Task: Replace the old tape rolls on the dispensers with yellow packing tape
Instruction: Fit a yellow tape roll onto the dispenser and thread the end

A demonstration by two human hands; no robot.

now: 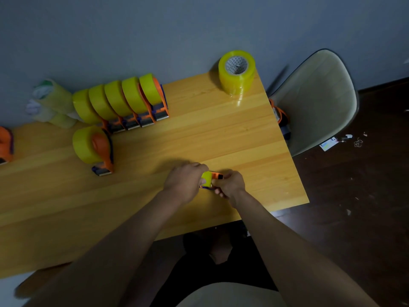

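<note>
On the wooden table, both hands close round one orange tape dispenser with a yellow roll on it. My left hand grips the roll side, and my right hand holds the dispenser's other end. Most of the dispenser is hidden by my fingers. A row of several orange dispensers loaded with yellow tape stands at the back left. One more loaded dispenser lies in front of that row. A stack of yellow tape rolls stands at the back right corner.
Pale, nearly clear tape rolls lie by the wall at the far left. Another orange dispenser shows at the left edge, and one hangs off the table's right edge. A beige chair stands to the right. Paper scraps litter the dark floor.
</note>
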